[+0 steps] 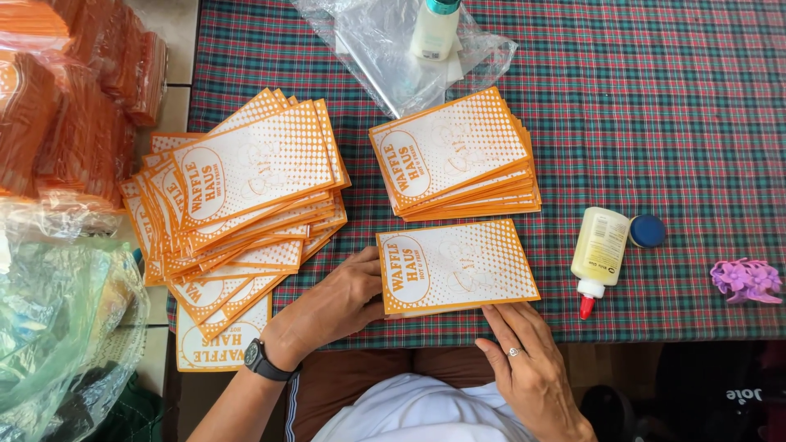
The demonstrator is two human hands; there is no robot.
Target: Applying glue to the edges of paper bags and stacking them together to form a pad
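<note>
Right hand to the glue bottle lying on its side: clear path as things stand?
Probably yes. The right hand rests on the orange paper bag; the glue bottle lies just beyond it on bare tablecloth, nothing between.

Orange and white on plaid

The paper bag (457, 267) is white with orange dots and border; the tablecloth (655, 106) is red-green plaid; the glue bottle (598, 250) is pale yellow with red tip.
</note>
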